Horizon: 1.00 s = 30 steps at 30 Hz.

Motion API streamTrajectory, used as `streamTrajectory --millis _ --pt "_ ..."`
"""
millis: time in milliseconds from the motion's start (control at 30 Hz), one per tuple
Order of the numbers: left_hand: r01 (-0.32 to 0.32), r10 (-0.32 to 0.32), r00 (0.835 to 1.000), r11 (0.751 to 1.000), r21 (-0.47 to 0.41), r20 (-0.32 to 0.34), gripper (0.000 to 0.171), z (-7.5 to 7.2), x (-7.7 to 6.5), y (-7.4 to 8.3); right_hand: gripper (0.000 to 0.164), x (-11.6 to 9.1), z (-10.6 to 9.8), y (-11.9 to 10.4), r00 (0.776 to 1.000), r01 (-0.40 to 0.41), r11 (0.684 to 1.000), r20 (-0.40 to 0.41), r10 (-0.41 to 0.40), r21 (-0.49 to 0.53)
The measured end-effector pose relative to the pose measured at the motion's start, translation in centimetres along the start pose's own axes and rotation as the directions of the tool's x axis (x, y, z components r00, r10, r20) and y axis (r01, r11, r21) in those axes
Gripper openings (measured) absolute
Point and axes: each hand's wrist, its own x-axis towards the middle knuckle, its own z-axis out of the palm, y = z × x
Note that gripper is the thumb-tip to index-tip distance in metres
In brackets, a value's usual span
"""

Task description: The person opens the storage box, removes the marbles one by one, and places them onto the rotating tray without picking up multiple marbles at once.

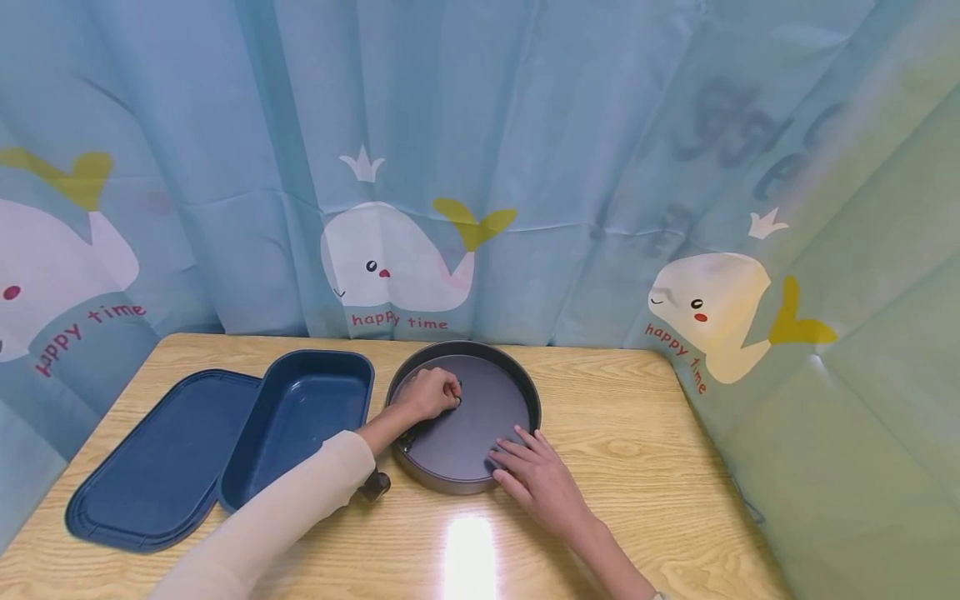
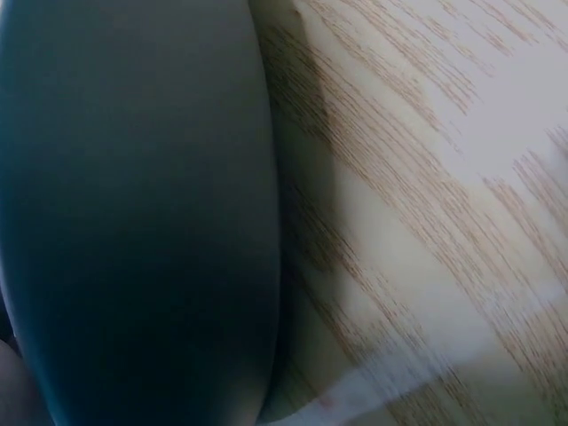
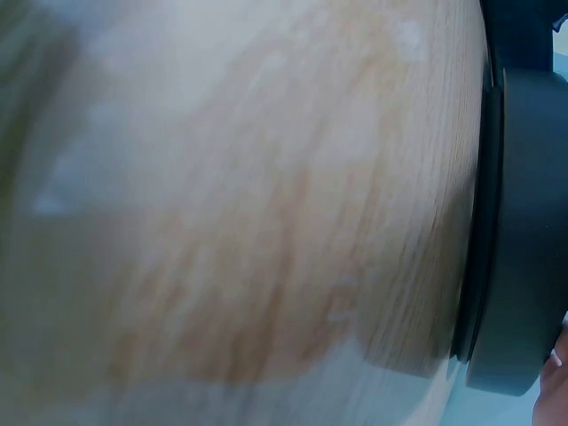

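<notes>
A round dark grey baking pan (image 1: 480, 433) stands on the table, a small dark metal fitting (image 1: 407, 442) at its left side. Over its inside, my left hand (image 1: 427, 394) has its fingers curled, pinching a small dark thing (image 1: 459, 398) whose kind I cannot tell. My right hand (image 1: 542, 482) rests at the pan's near right rim, fingers spread and fairly straight. The pan's outer wall (image 2: 142, 195) fills the left of the left wrist view. In the right wrist view the pan's side (image 3: 532, 240) shows at the right edge, with fingers (image 3: 552, 377) beside it.
Left of the pan stands a deep blue rectangular tray (image 1: 315, 408), partly over a flat blue lid (image 1: 157, 467). A short dark cylinder (image 1: 377, 485) shows below the left wrist. The wooden table (image 1: 622, 450) ends at a blue whale-print curtain (image 1: 570, 167).
</notes>
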Motion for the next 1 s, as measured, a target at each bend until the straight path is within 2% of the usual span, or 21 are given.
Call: streamTrajectory --millis 433,633,833,1000 --pt "-0.001 0.000 1.000 1.000 0.019 0.012 0.007 -0.3 -0.1 -0.3 0.034 0.4 0.0 -0.2 1.000 -0.006 1.000 0.019 0.006 0.022" --pt "-0.056 0.057 0.998 0.998 -0.035 0.013 0.006 -0.7 -0.2 -0.2 0.034 0.3 0.0 -0.2 1.000 -0.005 1.000 0.025 0.005 0.011" --pt "-0.125 0.121 0.992 0.982 -0.143 -0.035 0.011 -2.4 -0.4 0.5 0.034 0.4 -0.1 -0.2 1.000 -0.013 1.000 0.025 0.012 0.010" --pt "-0.126 0.121 0.992 0.966 -0.225 -0.037 0.014 -4.3 -0.9 1.0 0.035 0.4 -0.1 -0.2 0.999 -0.015 1.000 0.035 0.015 0.014"
